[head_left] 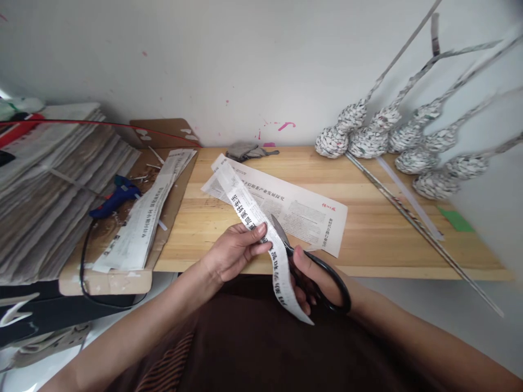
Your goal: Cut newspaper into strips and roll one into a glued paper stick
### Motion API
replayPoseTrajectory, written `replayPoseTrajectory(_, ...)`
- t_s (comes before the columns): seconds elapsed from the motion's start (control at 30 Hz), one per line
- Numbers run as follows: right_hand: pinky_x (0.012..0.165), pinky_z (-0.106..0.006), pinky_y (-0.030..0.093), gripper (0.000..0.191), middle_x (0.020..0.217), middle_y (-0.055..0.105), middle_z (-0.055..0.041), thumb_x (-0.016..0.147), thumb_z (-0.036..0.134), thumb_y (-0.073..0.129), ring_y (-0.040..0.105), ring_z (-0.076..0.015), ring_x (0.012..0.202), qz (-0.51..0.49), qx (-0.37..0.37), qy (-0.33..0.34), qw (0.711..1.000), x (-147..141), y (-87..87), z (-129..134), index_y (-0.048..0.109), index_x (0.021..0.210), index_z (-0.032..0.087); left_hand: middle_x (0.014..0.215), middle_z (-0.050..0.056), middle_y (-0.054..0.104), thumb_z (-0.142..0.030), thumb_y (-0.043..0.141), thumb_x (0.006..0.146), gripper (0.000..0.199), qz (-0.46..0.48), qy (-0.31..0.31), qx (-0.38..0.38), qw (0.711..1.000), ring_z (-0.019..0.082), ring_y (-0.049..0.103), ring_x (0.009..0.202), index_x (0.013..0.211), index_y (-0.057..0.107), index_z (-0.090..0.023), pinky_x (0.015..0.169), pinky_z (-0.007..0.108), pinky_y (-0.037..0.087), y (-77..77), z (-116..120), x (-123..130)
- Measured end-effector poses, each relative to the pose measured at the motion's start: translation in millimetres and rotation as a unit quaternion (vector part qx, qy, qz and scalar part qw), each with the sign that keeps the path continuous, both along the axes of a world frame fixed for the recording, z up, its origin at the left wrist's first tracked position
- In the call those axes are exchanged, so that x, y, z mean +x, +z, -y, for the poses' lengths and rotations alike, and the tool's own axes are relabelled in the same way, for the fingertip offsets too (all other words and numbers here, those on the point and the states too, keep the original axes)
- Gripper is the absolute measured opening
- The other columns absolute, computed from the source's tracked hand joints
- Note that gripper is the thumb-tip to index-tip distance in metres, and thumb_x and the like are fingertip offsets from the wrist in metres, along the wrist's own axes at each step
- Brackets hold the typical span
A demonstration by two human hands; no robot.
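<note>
A long newspaper strip [245, 204] with bold black print runs from the tabletop down past the front edge, its lower end curling free. My left hand [237, 247] pinches it near the middle between thumb and fingers. In my right hand [318, 277] are black-handled scissors [343, 296], their dark blades pointing up and left along the strip's right edge. Whether the blades are parted is hard to see. Beneath the strip lies a wider newspaper piece [302, 212], flat on the wooden table [408, 245].
Gourd-shaped woven paper pieces [370, 141] with long stems lean on the right wall. Long thin rods [425, 231] cross the table's right side. At left are a newspaper stack [81, 163], a blue glue gun [118, 196] and cut strips [143, 228]. A grey cloth [247, 151] lies behind.
</note>
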State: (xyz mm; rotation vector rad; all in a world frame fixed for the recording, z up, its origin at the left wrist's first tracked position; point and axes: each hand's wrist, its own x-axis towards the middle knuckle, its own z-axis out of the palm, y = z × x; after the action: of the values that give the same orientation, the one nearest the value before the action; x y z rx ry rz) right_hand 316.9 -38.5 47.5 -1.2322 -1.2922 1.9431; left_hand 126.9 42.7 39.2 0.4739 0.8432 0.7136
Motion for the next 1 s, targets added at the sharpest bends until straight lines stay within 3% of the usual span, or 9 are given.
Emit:
replayPoseTrajectory(0.2, 0.039, -0.02, 0.03, 0.074, 0.051, 0.053, -0.0006, 0.093, 0.075, 0.019, 0.05, -0.0085, 0.041, -0.013, -0.003, -0.013, 1.0, -3, -7.1, 2, 0.057, 0.068, 0.017, 0.077, 0.008, 0.075, -0.004, 0.071, 0.08, 0.006, 0.004, 0.0, 0.001, 1.0, 0.013, 0.072, 0.066, 0.081, 0.077, -0.007, 0.064, 0.017, 0.062, 0.1, 1, 1)
replayPoseTrajectory(0.37, 0.031, -0.019, 0.032, 0.07, 0.043, 0.046, 0.0041, 0.084, 0.083, 0.032, 0.046, -0.0082, 0.03, 0.017, -0.009, -0.044, 0.999, -4, -4.3, 2, 0.048, 0.062, 0.019, 0.079, 0.008, 0.075, -0.004, 0.073, 0.079, 0.005, 0.006, 0.011, 0.006, 1.0, 0.014, 0.072, 0.068, 0.081, 0.076, -0.007, 0.063, 0.017, 0.062, -1.6, -1, 0)
replayPoseTrajectory(0.57, 0.03, -0.017, 0.029, 0.069, 0.039, 0.044, 0.0057, 0.083, 0.083, 0.035, 0.045, -0.0074, 0.028, 0.009, -0.017, -0.039, 0.999, -3, -3.4, 2, 0.047, 0.061, 0.019, 0.082, 0.008, 0.073, -0.023, 0.064, 0.09, 0.022, 0.011, 0.014, 0.004, 1.0, 0.016, 0.072, 0.066, 0.108, 0.073, -0.013, 0.054, 0.022, 0.063, 1.7, -5, -3)
replayPoseTrajectory(0.63, 0.031, -0.018, 0.03, 0.069, 0.039, 0.044, 0.0052, 0.085, 0.082, 0.033, 0.044, -0.0076, 0.029, -0.005, -0.029, -0.034, 0.999, -3, -3.5, 2, 0.048, 0.061, 0.019, 0.081, 0.008, 0.073, -0.019, 0.064, 0.09, 0.016, 0.007, 0.027, 0.005, 1.0, 0.014, 0.071, 0.064, 0.1, 0.073, -0.01, 0.052, 0.018, 0.061, 0.9, -7, -3)
replayPoseTrajectory(0.73, 0.033, -0.019, 0.031, 0.07, 0.044, 0.048, 0.004, 0.086, 0.081, 0.03, 0.046, -0.0076, 0.032, -0.028, -0.045, -0.026, 0.998, -2, -5.8, 0, 0.051, 0.065, 0.018, 0.083, 0.008, 0.073, -0.006, 0.066, 0.085, 0.007, 0.003, 0.058, 0.007, 0.998, 0.011, 0.071, 0.068, 0.085, 0.073, -0.006, 0.062, 0.014, 0.061, -1.1, -7, -2)
replayPoseTrajectory(0.9, 0.037, -0.018, 0.03, 0.072, 0.052, 0.054, 0.0021, 0.091, 0.077, 0.024, 0.054, -0.0079, 0.04, -0.053, -0.018, -0.018, 0.998, -3, -15.4, -2, 0.057, 0.073, 0.016, 0.082, 0.009, 0.074, -0.004, 0.069, 0.082, 0.007, 0.001, 0.008, 0.0, 1.0, 0.014, 0.072, 0.071, 0.086, 0.075, -0.005, 0.067, 0.018, 0.062, -1.2, -1, 2)
replayPoseTrajectory(1.0, 0.036, -0.018, 0.028, 0.075, 0.051, 0.053, 0.002, 0.091, 0.078, 0.02, 0.053, -0.0078, 0.039, -0.062, -0.022, -0.019, 0.998, -4, -19.7, -2, 0.057, 0.072, 0.015, 0.082, 0.009, 0.074, -0.004, 0.07, 0.081, 0.008, 0.007, 0.01, 0.0, 1.0, 0.014, 0.072, 0.071, 0.087, 0.075, -0.005, 0.067, 0.018, 0.062, -1.7, 1, 3)
